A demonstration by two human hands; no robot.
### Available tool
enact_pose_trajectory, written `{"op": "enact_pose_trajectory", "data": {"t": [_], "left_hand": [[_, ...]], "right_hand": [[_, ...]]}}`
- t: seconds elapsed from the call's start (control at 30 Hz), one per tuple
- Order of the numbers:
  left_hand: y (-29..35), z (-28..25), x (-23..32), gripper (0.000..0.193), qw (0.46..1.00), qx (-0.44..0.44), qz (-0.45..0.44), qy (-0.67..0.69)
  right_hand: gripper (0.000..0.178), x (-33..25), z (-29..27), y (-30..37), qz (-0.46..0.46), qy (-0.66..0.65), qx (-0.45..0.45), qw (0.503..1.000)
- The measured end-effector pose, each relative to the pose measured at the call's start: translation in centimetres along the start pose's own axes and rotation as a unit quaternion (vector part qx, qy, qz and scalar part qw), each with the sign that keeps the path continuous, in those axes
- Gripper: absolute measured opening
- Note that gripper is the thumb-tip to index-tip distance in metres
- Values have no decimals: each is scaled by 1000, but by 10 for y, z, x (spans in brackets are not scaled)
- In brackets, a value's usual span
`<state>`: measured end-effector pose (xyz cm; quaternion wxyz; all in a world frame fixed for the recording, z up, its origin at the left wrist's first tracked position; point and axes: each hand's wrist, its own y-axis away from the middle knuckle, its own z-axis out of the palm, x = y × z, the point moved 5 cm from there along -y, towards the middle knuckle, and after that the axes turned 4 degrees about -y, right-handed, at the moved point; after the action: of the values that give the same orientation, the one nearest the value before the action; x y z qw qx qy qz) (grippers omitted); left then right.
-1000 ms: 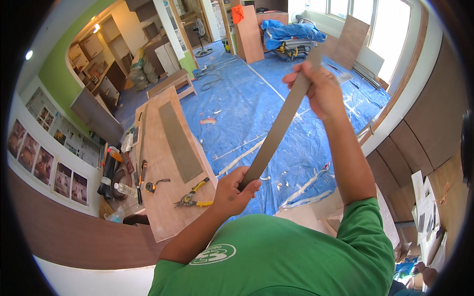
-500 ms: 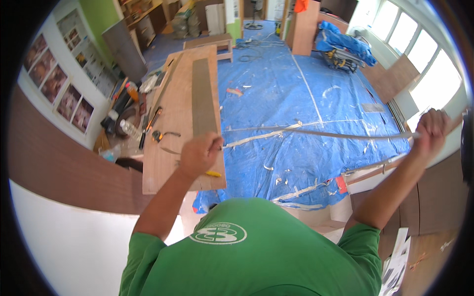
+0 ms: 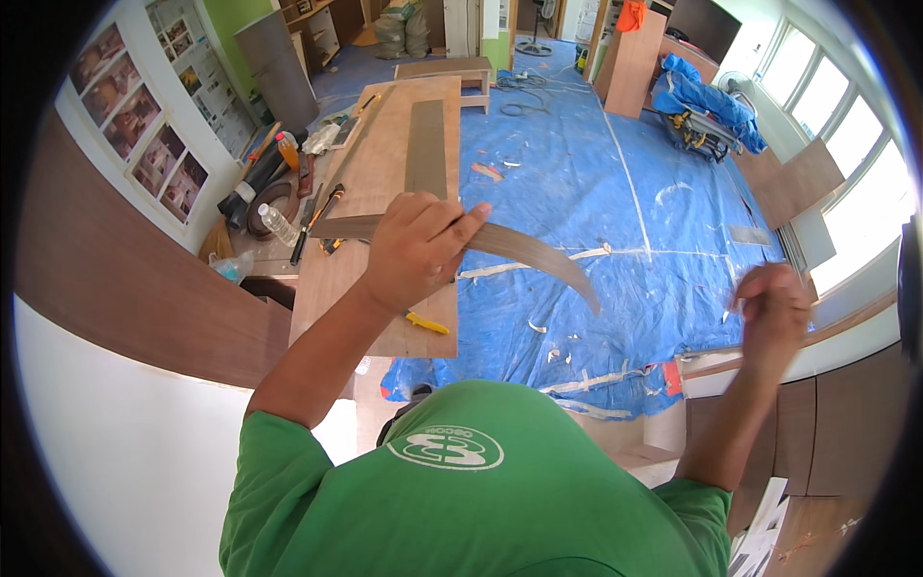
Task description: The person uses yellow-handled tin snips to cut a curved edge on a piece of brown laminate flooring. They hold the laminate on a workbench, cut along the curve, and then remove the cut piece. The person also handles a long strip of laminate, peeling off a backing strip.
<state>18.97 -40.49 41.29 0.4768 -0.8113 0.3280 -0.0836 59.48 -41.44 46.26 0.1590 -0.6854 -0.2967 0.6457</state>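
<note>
Taking the long plywood workboard (image 3: 380, 183) as the landmark, a clear plastic bottle (image 3: 280, 225) lies just off its left edge among scattered tools, with an orange-capped bottle (image 3: 287, 150) a little further up that same side. On the board itself lies a flat dark grey strip (image 3: 426, 149), running lengthwise along its upper half. Near the board's lower right corner lies a small yellow utility knife (image 3: 426, 323).

Above the lower half of the board, the left hand (image 3: 415, 252) grips a long thin strip of dark wood-grain veneer (image 3: 538, 258); the fingers are curled over the top of it and the thumb is pressed against it, closed tight around the strip. The strip sticks out a short way to the left of the hand, over the board, and bows in a downward curve to the right, its free end hanging over the blue plastic floor sheet (image 3: 615, 192) beside the board.

Well right of the board, over the edge of the blue sheet, the right hand (image 3: 774, 313) is blurred and closed into a loose fist; whether it holds anything cannot be told.
</note>
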Motion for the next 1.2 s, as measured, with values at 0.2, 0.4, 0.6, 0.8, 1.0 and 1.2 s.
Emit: {"op": "enact_pose_trajectory", "data": {"t": [0.2, 0.4, 0.6, 0.8, 1.0, 1.2], "left_hand": [[-23, 19, 39, 37, 997, -52, 41, 47], [-16, 32, 31, 55, 994, -92, 27, 53], [9, -5, -39, 59, 997, -45, -18, -63], [22, -28, -79, 55, 995, -8, -39, -97], [99, 6, -136, 6, 952, -71, -295, -47], [254, 91, -4, 26, 771, -289, -481, 301]], "right_hand": [[56, 43, 156, -7, 8, 191, -101, 976], [64, 55, 161, 3, 95, 240, -102, 961], [50, 35, 91, 9, 42, 206, -113, 971], [45, 24, 61, 21, 92, 221, -112, 964], [42, 36, 29, 42, 124, 191, -49, 973], [37, 66, 42, 60, 173, 258, -45, 949]]}}
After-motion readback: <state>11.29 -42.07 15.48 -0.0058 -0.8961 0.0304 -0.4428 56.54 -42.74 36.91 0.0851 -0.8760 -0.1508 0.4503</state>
